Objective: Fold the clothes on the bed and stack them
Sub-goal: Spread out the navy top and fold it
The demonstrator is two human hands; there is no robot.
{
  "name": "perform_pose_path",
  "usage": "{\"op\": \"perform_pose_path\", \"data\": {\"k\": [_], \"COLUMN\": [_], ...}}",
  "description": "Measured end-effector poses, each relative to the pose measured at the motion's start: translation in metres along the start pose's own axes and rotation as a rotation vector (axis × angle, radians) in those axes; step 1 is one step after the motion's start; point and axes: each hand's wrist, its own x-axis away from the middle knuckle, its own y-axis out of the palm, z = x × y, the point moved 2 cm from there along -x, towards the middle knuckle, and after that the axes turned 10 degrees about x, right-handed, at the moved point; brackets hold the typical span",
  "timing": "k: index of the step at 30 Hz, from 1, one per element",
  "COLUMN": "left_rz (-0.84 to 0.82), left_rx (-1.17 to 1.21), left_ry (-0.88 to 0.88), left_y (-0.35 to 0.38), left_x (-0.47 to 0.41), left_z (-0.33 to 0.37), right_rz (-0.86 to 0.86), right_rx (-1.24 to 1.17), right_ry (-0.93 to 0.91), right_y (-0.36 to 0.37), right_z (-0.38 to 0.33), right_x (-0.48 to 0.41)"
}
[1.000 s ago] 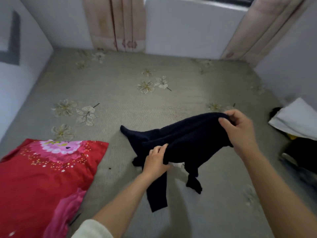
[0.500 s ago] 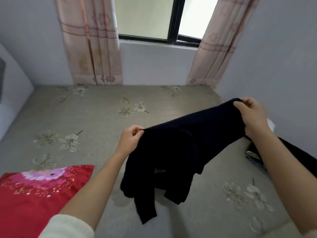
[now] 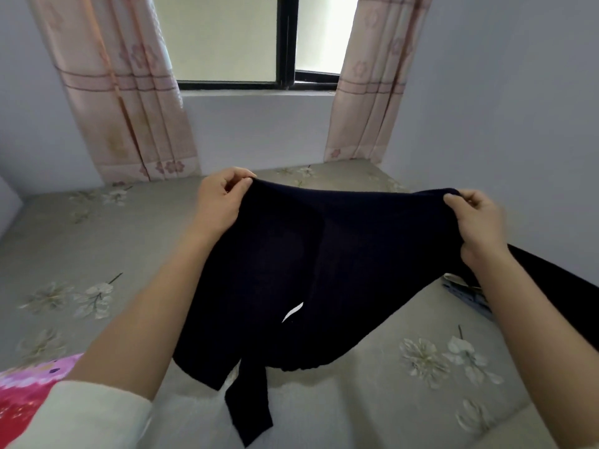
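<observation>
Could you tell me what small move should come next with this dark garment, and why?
Probably lay the dark garment flat on the bed: the left hand and right hand pinch its top edge apart, and it hangs unfolded.

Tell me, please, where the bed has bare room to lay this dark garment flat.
The widest bare stretch of bed lies left of the dark garment, between the left curtain and the red cloth. A smaller patch lies near right, beside the garment's hanging hem. The right edge is crowded: black cloth, blue-grey item.
</observation>
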Motion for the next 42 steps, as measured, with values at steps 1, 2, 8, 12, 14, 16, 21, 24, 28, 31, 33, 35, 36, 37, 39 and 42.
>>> {"op": "perform_pose_path", "data": {"k": [1,2,8,12,14,16,21,24,28,31,33,35,36,37,39,42], "left_rz": [0.005,0.008,0.039,0.170,0.203,0.201,0.119,0.101,-0.006,-0.156,-0.258,-0.344,-0.384,-0.420,-0.504,-0.659], "left_rx": [-0.003,-0.010,-0.169,-0.264,-0.371,-0.492,-0.501,-0.452,-0.427,-0.417,-0.418,-0.466,-0.524,-0.601,-0.763,-0.919], "left_ry": [-0.017,-0.034,-0.106,-0.395,-0.591,-0.835,-1.173,-1.238,-1.233,-1.270,-1.270,-1.262,-1.251,-1.225,-1.153,-1.130], "left_y": [0.016,0.034,0.162,0.205,0.204,0.199,0.200,0.211,0.227,0.253,0.272,0.288,0.294,0.299,0.308,0.319], "left_x": [-0.007,-0.015,-0.093,-0.124,-0.092,-0.036,0.096,0.130,0.144,0.146,0.147,0.151,0.153,0.155,0.157,0.165], "left_z": [-0.003,-0.007,-0.031,-0.103,-0.152,-0.188,-0.216,-0.211,-0.222,-0.238,-0.251,-0.270,-0.281,-0.292,-0.316,-0.341], "right_rz": [-0.006,-0.013,-0.045,-0.259,-0.395,-0.530,-0.850,-0.839,-0.698,-0.651,-0.650,-0.670,-0.680,-0.702,-0.758,-0.840], "right_rx": [-0.003,-0.009,-0.107,-0.114,-0.058,-0.029,0.063,0.212,0.383,0.572,0.627,0.681,0.709,0.733,0.770,0.799], "right_ry": [0.019,0.037,0.156,0.211,0.242,0.327,0.529,0.538,0.637,0.631,0.637,0.629,0.616,0.584,0.523,0.413], "right_y": [-0.007,-0.013,-0.031,0.004,0.034,0.064,0.126,0.134,0.100,0.064,0.051,0.049,0.051,0.054,0.064,0.083], "right_z": [0.009,0.019,0.062,0.086,0.110,0.147,0.243,0.283,0.336,0.365,0.383,0.397,0.402,0.409,0.421,0.439], "right_x": [-0.010,-0.022,-0.133,-0.194,-0.196,-0.184,-0.137,-0.123,-0.122,-0.137,-0.149,-0.157,-0.160,-0.163,-0.173,-0.179]}}
